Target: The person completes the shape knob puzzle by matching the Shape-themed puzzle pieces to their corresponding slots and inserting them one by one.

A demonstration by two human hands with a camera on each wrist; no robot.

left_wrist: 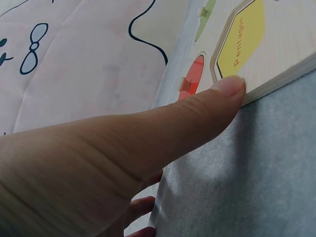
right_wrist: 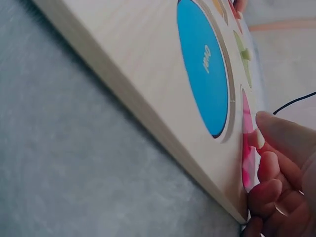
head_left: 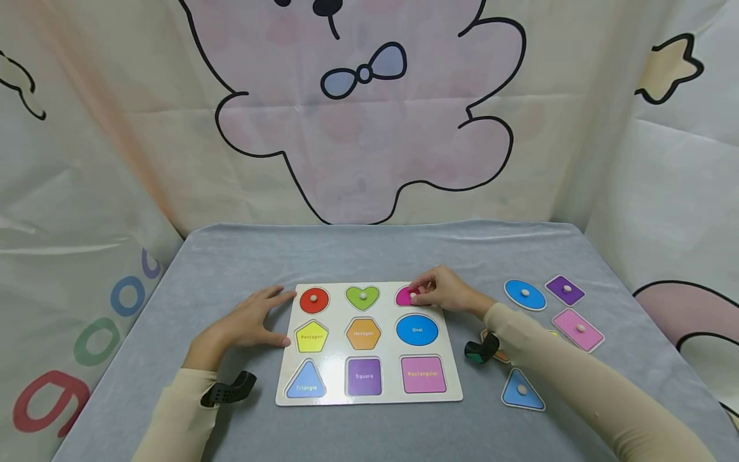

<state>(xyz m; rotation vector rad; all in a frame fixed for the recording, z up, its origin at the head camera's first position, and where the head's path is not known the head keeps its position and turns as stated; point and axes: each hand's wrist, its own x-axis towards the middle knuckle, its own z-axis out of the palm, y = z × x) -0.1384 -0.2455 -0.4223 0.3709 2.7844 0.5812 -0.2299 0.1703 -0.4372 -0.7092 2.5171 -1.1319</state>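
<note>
From where I stand, reading the pale board point(head_left: 337, 375) as a clock with twelve at its far edge, the magenta piece point(head_left: 403, 298) lies at its one-o'clock corner. The person's right hand point(head_left: 449, 290) is on it, thumb and fingers bent round the small knob; how firmly they grip, I cannot tell.

The left hand point(head_left: 248, 319) holds nothing. Its fingers are spread, forefinger by the board's ten-o'clock corner, thumb touching the edge at nine, just beside the yellow pentagon point(head_left: 312, 343).

A red circle point(head_left: 314, 305) with a knob sits at eleven and a green heart point(head_left: 362, 301) at twelve, also knobbed. The printed orange hexagon point(head_left: 364, 340) is at the centre, the word "Oval" on blue at three, "Square" at six.

Off the board, on the grey cloth point(head_left: 392, 433), a blue oval piece point(head_left: 525, 301) and a purple piece point(head_left: 565, 295) lie towards two o'clock, a pink piece point(head_left: 578, 335) near three, a blue triangle piece point(head_left: 522, 399) at four.
</note>
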